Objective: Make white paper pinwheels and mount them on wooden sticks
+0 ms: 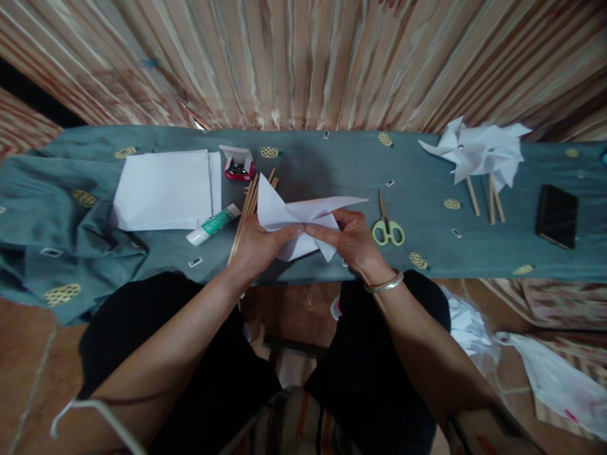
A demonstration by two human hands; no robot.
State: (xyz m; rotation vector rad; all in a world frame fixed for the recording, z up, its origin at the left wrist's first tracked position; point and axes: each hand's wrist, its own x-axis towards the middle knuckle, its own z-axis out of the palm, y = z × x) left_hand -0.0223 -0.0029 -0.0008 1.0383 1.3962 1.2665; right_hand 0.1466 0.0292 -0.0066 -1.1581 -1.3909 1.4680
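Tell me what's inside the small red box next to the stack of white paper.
The red box sits with its white lid flipped open. Inside shows a dark, shiny jumble, probably small metal clips or pins; too small to tell. Its bottom is covered by them.

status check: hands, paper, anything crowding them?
Left hand and right hand both pinching the folded white paper at its centre. Paper held just above the table edge. Wooden sticks by left hand, scissors right; neither touching.

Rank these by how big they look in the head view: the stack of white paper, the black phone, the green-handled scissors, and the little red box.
1. stack of white paper
2. black phone
3. green-handled scissors and little red box: they look about alike, so I would not rank them.
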